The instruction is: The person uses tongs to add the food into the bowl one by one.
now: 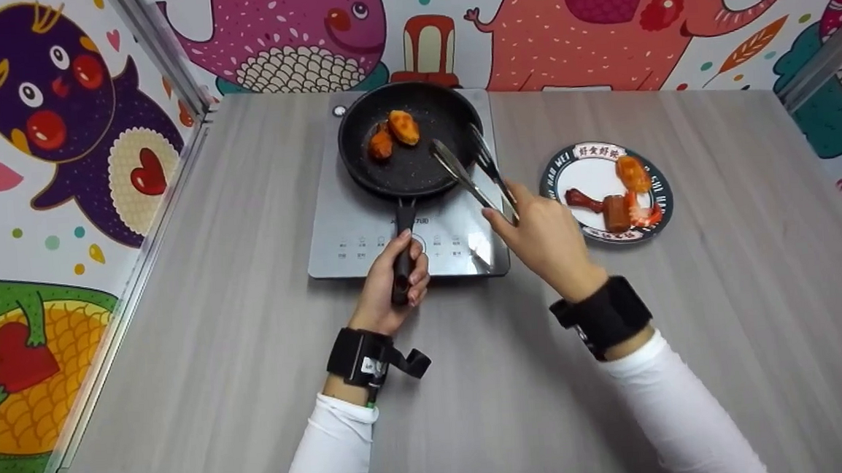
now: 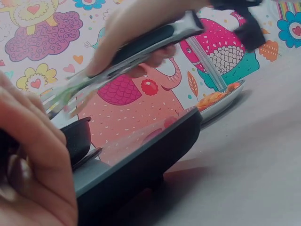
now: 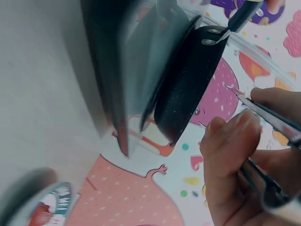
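A black frying pan (image 1: 424,170) sits on the cooktop, with two browned orange food pieces (image 1: 404,128) lying together in its left half. My left hand (image 1: 387,279) grips the pan's handle (image 1: 405,219). In my right hand (image 1: 549,239) is a pair of metal tongs (image 1: 461,172), its arms spread and their tips over the right side of the pan, with no food between them. The right wrist view shows the tongs (image 3: 277,123) held between thumb and fingers. In the left wrist view the tongs (image 2: 141,49) are blurred above the pan (image 2: 79,139).
A flat induction cooktop (image 1: 333,242) lies under the pan on the grey wood table (image 1: 248,276). To the right stands a round plate (image 1: 560,184) with a dark patterned rim, bearing several food pieces. Cartoon-printed walls (image 1: 438,31) close off the back and left side.
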{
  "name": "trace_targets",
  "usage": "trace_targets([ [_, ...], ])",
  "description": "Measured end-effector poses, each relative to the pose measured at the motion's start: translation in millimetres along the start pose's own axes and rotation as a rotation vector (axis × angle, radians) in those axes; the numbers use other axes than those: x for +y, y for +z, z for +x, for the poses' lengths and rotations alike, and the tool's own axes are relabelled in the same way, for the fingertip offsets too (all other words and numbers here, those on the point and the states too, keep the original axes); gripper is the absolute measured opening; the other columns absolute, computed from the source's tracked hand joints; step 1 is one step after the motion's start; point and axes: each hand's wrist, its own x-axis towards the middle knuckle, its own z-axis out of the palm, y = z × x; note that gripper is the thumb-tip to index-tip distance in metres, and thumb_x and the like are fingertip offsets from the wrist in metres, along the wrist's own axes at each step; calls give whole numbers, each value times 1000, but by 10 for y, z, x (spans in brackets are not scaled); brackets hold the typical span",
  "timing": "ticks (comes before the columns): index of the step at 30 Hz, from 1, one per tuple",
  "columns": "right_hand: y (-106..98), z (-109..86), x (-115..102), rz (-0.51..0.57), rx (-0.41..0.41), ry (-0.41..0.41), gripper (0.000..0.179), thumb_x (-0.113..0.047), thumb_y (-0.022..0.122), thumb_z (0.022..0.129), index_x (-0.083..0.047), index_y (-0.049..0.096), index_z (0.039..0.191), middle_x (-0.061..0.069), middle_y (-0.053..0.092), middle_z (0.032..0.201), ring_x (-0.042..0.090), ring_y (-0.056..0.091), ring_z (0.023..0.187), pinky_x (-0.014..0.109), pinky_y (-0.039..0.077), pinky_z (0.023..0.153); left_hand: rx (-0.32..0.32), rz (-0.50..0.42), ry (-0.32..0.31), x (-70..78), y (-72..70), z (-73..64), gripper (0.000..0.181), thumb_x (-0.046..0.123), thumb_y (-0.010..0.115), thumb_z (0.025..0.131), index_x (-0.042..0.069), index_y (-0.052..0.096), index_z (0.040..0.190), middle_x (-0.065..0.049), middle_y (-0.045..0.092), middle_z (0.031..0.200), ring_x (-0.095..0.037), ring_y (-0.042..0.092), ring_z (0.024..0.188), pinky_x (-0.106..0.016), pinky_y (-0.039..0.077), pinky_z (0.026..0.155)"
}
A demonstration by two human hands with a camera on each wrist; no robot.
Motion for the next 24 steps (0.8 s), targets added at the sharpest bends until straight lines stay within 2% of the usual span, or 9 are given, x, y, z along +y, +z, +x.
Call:
trace_targets([
  [5,-21,-210,115,64,12,104,50,-41,56,84,-1,51,113,19,61,73,36,57,60,48,44,53,8,-4,3,3,-1,-3,29,35,39,94,11,42,78,3,38,51,-7,38,35,-19,28,31],
  [9,-41,-337,189,92,-18,167,49,-39,55,84,0,49,114,20,60,74,36,56,62,47,44,56,17,-2,2,5,-5,-8,29,35,38,95,11,42,78,3,38,51,-7,37,35,-19,27,30],
  [14,-48,-480,283,110,-42,217,47,-35,57,82,-1,47,113,16,57,69,32,53,58,44,43,51,20,-7,-3,6,2,-3,28,34,38,95,11,42,79,3,37,51,-7,37,35,-19,27,30],
  [24,-25,-795,443,103,-49,315,44,-32,57,82,-6,46,115,18,58,69,29,49,52,42,37,45,24,14,-7,5,10,-9,29,35,39,94,11,42,78,2,37,51,-7,37,34,-20,28,31],
])
